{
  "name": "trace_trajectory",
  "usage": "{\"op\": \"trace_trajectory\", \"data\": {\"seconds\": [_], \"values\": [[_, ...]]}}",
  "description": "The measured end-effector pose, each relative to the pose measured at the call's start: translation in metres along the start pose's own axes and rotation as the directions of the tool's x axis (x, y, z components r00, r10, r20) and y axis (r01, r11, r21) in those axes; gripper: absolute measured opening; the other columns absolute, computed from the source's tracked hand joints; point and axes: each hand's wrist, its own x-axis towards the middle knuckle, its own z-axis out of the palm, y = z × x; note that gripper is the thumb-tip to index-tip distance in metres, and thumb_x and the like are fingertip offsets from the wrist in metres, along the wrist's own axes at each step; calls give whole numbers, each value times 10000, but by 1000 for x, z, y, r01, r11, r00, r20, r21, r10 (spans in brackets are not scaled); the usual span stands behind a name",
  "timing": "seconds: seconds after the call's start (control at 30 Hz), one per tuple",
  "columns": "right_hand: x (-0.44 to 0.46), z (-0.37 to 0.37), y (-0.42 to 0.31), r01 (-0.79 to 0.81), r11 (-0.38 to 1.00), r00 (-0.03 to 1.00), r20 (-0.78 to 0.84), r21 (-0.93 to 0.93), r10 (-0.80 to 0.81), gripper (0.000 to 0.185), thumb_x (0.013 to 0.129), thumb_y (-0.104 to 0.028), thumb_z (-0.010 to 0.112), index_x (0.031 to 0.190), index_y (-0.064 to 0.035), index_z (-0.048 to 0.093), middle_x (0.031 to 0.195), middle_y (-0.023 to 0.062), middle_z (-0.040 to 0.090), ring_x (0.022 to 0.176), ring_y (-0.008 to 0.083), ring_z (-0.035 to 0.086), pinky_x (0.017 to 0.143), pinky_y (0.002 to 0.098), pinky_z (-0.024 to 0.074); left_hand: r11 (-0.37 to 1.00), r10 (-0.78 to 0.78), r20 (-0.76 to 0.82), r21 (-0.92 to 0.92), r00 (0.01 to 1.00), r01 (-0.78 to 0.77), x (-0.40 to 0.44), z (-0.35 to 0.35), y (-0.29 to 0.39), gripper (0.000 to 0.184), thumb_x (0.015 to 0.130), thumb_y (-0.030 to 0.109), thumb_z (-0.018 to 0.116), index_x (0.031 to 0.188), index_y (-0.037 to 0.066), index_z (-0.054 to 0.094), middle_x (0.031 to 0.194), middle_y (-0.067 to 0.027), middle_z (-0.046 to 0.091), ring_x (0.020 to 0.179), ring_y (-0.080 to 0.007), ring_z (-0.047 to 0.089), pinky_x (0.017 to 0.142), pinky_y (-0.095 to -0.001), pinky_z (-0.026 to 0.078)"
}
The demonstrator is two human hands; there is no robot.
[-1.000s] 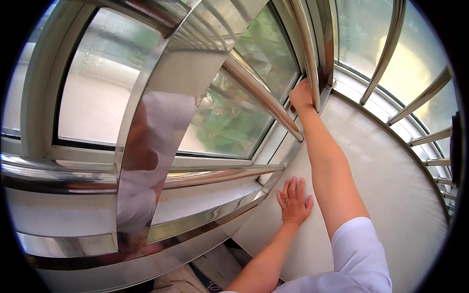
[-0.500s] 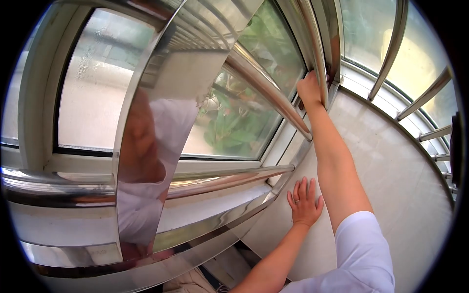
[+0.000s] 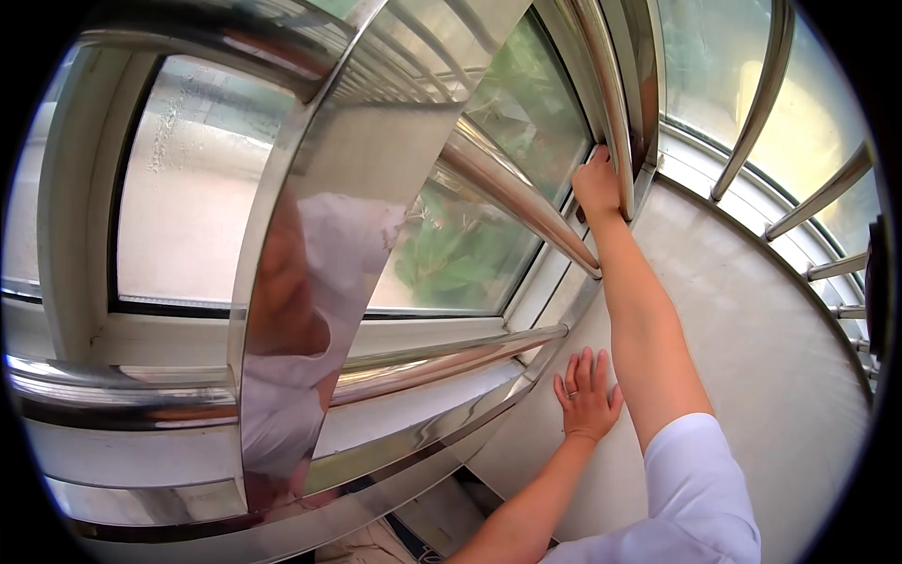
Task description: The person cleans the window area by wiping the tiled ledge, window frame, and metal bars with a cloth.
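Note:
My left hand (image 3: 589, 399), with a ring on one finger, lies flat on the pale marble-like ledge (image 3: 742, 329), its fingers spread. Farther up, my right hand (image 3: 598, 183) reaches to the window's lower corner, just behind a vertical steel bar (image 3: 611, 103). Its fingers are curled, and whatever they grip, if anything, is hidden. Close to its wrist, a slanted steel bar (image 3: 526, 193) meets the metal base rail (image 3: 550, 352). The window pane (image 3: 442, 254) behind the bars shows green leaves outside.
A broad mirror-like steel post (image 3: 338, 160) stands at left, reflecting a person in white. A thick horizontal rail (image 3: 122, 395) runs low along the left. Curved bars (image 3: 756, 103) stand before another window at right. A white sleeve (image 3: 691, 479) covers my right upper arm.
The camera view has shifted slightly, so the post and rails sit a little lower and farther right. My right hand has turned slightly at the window corner; my left hand stays flat.

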Motion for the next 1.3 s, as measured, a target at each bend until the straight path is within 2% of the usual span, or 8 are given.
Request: {"op": "trace_trajectory", "data": {"seconds": [0.37,0.73,0.8,0.87,0.97,1.13,1.23,1.3], "values": [[-15,-127,2,385,902,744,513,195,-428,228,855,-148,509,994,-42,656,1168,182,523,1119,373,492,985,462,398,1000,16,-93,7,996,-16,-3,3,5,685,802,363,600,1423,175,380,1470,-72,305,1350,-289,290,1059,-592,227],[-13,-136,-11,-26,865,-428,776,501,-463,388,764,-397,768,949,-62,703,854,-5,664,782,119,602,706,278,483,997,8,-119,-80,993,-18,-5,4,5,668,808,332,606,1416,172,381,1475,-76,286,1367,-303,263,1077,-598,180],[-7,-141,-12,-199,785,-231,750,587,-620,388,802,-404,728,959,-52,691,853,2,652,773,114,597,692,268,479,997,1,-123,-79,992,-11,0,2,2,666,807,331,608,1414,174,384,1475,-75,286,1367,-302,264,1077,-599,179],[-9,-160,-1,-908,336,58,871,249,-488,376,906,-387,609,1020,-32,653,887,37,656,795,130,615,727,286,495,997,5,-104,-74,995,-13,-4,3,4,673,800,332,614,1413,176,385,1476,-74,284,1363,-301,268,1078,-599,180],[-14,-183,23,-887,-313,422,872,340,-249,303,929,-352,594,1065,-82,619,921,10,637,795,99,593,732,247,479,997,4,-123,-70,992,-12,-3,5,4,674,796,334,617,1411,176,390,1475,-72,285,1359,-299,272,1082,-593,179],[-51,-269,63,-719,-293,679,727,630,-104,337,981,-322,512,1156,-38,558,1156,63,619,1034,159,596,934,295,456,996,-5,-127,-84,992,-6,-3,2,6,683,795,333,619,1416,172,384,1474,-73,285,1357,-302,274,1083,-590,182],[-72,-311,57,-642,23,747,632,766,-206,238,931,-162,603,1122,-33,547,981,27,608,839,152,587,768,253,469,996,6,-146,-86,989,-19,-5,2,6,671,788,332,624,1397,163,399,1468,-75,296,1360,-302,273,1080,-591,188],[-78,-303,35,-123,405,837,314,906,-448,267,869,-123,650,1103,-40,551,955,63,599,825,232,607,738,302,492,999,-12,-152,-50,988,4,-5,5,5,681,788,356,621,1407,187,395,1473,-59,303,1368,-278,283,1077,-586,205]]}}
